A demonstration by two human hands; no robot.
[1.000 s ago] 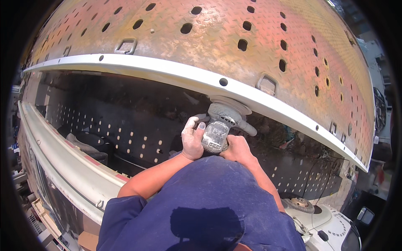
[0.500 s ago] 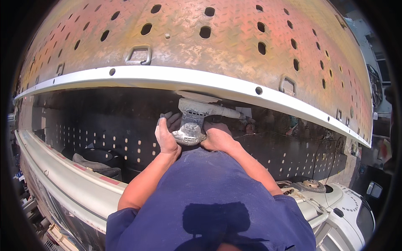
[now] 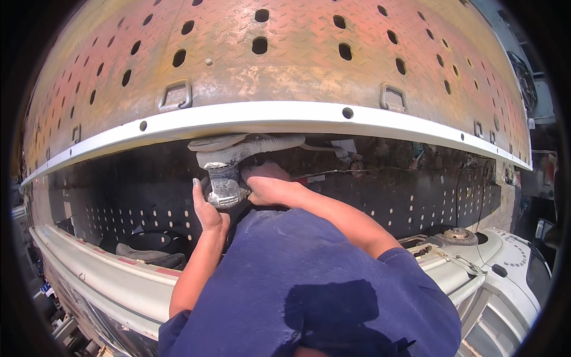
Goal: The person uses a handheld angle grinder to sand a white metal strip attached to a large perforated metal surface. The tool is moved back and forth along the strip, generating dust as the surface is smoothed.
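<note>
A dusty grey-white sander (image 3: 225, 175) stands upright between my hands, below the white-painted edge (image 3: 250, 113) of a large metal deck. Its round pad (image 3: 217, 143) faces up against or very near the underside of that edge; whether they touch is hidden. From its right side runs a ribbed hose (image 3: 273, 143). My right hand (image 3: 267, 184) is closed around the right of the sander's body. On the left, my left hand (image 3: 208, 209) cups the body with the thumb up, its other fingers mostly hidden behind the tool.
Above spreads the worn red-yellow deck plate (image 3: 238, 71) with oval holes and metal rings (image 3: 176, 95). Below lies a dark perforated surface (image 3: 416, 205). A pale vehicle panel (image 3: 107, 268) runs along the lower left, and a white vehicle (image 3: 505, 279) stands at right.
Both hands and the sander have shifted left along the deck edge. The view has turned a little too, and the hose now stretches more level to the right.
</note>
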